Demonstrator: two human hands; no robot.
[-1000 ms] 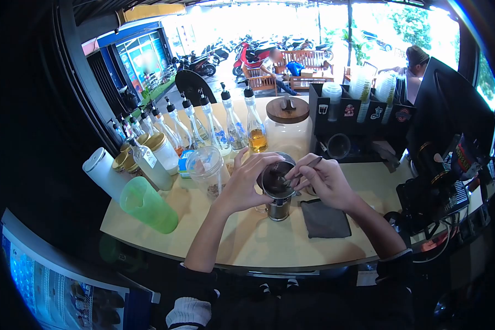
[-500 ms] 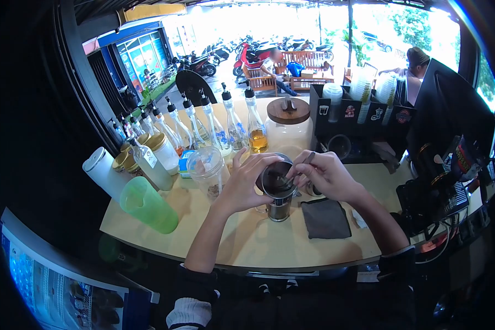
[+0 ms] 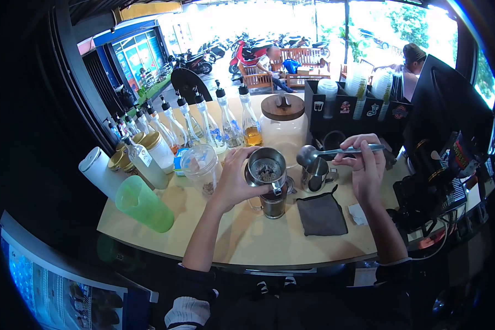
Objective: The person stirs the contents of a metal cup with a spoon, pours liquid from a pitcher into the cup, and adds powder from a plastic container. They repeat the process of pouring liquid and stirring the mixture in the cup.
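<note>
My left hand (image 3: 234, 184) is wrapped round a stainless steel cup (image 3: 279, 159) with a small handle. Dark, foamy liquid shows inside it. Just below stands a clear mug (image 3: 273, 208), partly hidden by the cup. My right hand (image 3: 364, 170) pinches a metal spoon (image 3: 333, 151) by its handle, held level with its bowl to the left. Under the spoon's bowl is a small steel pitcher (image 3: 314, 179) on the counter. A dark folded cloth (image 3: 322, 214) lies between my hands, and a clear plastic cup (image 3: 199, 162) stands left of my left hand.
Pump bottles (image 3: 223, 118) line the counter's (image 3: 236, 242) back left. A green jug (image 3: 144, 203) stands at the left, a wooden-lidded jar (image 3: 283, 126) behind the cup. A black cup holder (image 3: 357, 104) is at the back right. People sit outside.
My right hand has lifted the spoon out of the steel cup and moved right with it. My left hand now tilts the cup slightly, so its inside shows more.
</note>
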